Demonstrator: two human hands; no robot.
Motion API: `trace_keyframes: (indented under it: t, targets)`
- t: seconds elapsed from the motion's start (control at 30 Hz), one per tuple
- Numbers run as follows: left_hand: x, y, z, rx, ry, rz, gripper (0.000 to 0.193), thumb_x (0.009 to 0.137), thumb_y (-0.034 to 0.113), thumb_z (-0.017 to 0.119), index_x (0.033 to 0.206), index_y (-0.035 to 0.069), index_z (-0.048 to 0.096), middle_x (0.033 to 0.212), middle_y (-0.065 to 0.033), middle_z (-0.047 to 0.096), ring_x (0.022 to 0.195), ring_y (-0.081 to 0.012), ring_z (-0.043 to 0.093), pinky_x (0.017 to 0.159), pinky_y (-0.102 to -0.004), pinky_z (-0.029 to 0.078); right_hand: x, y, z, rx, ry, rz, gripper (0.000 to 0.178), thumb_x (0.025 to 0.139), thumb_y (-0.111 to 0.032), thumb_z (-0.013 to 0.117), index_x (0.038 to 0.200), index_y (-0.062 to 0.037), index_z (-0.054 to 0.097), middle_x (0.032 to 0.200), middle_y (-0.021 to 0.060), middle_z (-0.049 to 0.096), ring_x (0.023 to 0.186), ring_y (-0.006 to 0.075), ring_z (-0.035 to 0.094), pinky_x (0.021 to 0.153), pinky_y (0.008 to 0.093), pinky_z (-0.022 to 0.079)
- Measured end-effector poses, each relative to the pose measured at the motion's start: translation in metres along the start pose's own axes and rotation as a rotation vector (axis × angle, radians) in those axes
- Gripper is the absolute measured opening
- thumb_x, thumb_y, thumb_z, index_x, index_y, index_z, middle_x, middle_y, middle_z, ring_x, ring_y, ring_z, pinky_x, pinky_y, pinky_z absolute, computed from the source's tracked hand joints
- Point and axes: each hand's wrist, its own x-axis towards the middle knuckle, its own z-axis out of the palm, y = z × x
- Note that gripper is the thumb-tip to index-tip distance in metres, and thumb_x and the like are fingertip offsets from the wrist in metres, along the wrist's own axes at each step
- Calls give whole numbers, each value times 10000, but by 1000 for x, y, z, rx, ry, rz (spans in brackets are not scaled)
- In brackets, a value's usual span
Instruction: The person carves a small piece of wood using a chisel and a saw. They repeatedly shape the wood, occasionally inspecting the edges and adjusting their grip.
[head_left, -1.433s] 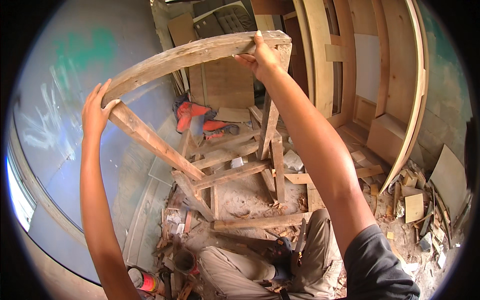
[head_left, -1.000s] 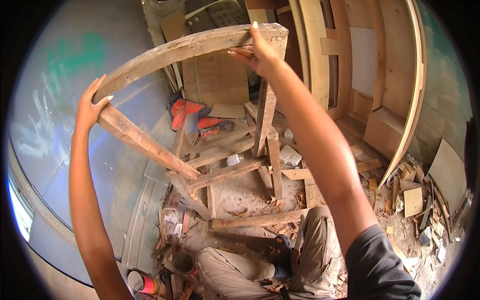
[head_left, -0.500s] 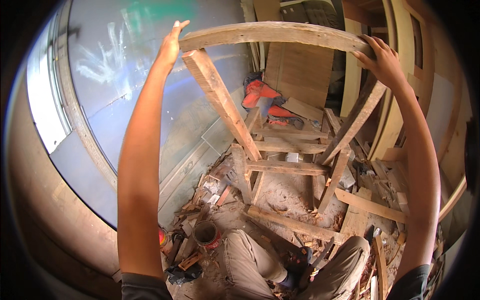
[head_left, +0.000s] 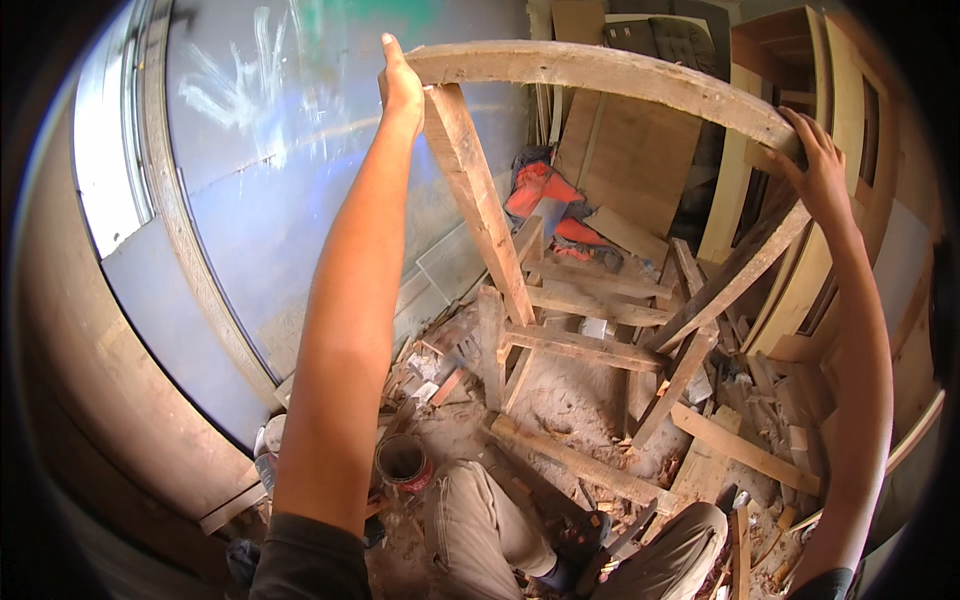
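A rough wooden beam spans the top of a wooden frame, sloping down to the right. My left hand holds its left end, with the thumb pointing up and the fingers mostly hidden. At the other end, my right hand is closed with its fingers curled over the wood. Under the beam's left end leans a squared wooden post; a second slanted post rises below its right end. Both posts reach down to a lower wooden frame with crossbars standing on the floor.
A painted grey-blue panel lies along the left. Wooden shelving stands at right. Orange and dark cloth lies at the back. An open tin sits by my knee, and wood scraps and a saw-like blade litter the floor.
My view has shifted, so the beam and frame sit farther right in the picture. The beam's right end now appears lower. Both hands are still at its ends.
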Motion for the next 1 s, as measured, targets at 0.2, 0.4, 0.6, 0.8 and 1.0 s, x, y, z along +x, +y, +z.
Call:
trace_keyframes:
  t: [0.2,0.4,0.6,0.8,1.0]
  targets:
    - [30,-27,3,86,198,72,887,1003,733,339,1205,-86,612,1132,-172,608,1013,-242,573,910,-374,486,-5,11,-7,21,6,-50,634,960,-515,645,1419,-87,556,1390,142,596,1307,337,545,1096,443,388]
    - [44,-36,-7,-105,132,77,837,996,729,402,1248,-42,607,1050,-123,620,992,-229,575,971,-368,456,-4,63,9,810,244,693,782,1066,-621,318,1349,47,609,1345,183,641,1234,279,581,1135,397,371]
    - [45,-33,-11,-39,131,99,786,1024,601,438,1486,-35,438,1421,-179,533,1298,-282,508,1125,-397,360,-14,52,49,1269,283,1112,745,980,-625,478,1332,23,583,1289,179,623,1139,275,613,1018,424,469]
    - [56,-40,-20,-44,131,61,635,1017,494,455,1478,60,489,1414,-142,544,1286,-273,516,1099,-398,379,-10,43,33,1246,302,1160,544,947,-456,508,1234,-5,611,1141,154,642,1027,234,625,870,420,535]
    - [55,-39,-20,-52,115,55,631,1009,499,459,1443,44,512,1363,-130,571,1247,-271,534,1082,-399,383,-10,46,30,1390,228,948,514,1016,-345,334,1336,-78,634,1280,143,631,1112,248,620,972,404,524]
